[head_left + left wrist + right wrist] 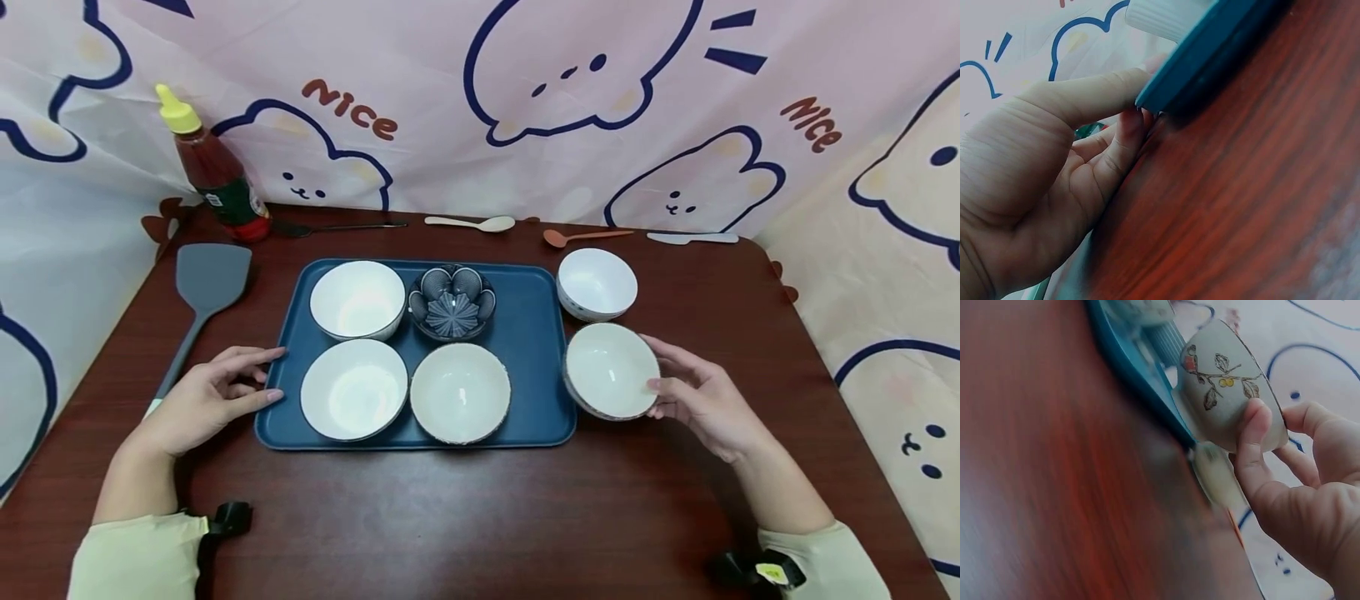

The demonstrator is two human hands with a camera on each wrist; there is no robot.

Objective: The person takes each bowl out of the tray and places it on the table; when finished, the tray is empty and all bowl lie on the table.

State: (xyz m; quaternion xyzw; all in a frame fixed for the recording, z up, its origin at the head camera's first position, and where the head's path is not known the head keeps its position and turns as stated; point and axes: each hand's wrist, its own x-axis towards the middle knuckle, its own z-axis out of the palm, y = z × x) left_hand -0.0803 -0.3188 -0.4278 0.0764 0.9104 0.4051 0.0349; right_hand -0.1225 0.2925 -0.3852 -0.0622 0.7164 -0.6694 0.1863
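My right hand [701, 396] grips a cream bowl [611, 371] by its right side, just off the tray's right edge. In the right wrist view the thumb lies against the bowl's outer wall [1219, 387], which carries a painted branch with leaves and a bird-like figure. My left hand [206, 400] pinches the left rim of the blue tray [536, 358]. On the tray stand a white bowl [358, 300] at back left, another white bowl [354, 390] in front of it, a cream bowl [461, 393] front centre and a dark patterned bowl [452, 303] behind that.
Right of the tray stands a white bowl [597, 283]. A grey spatula [213, 279] and a sauce bottle [221, 179] are at left. Along the back lie a dark utensil [345, 227], a white spoon [480, 223], a brown spoon [581, 238] and a white knife [693, 238].
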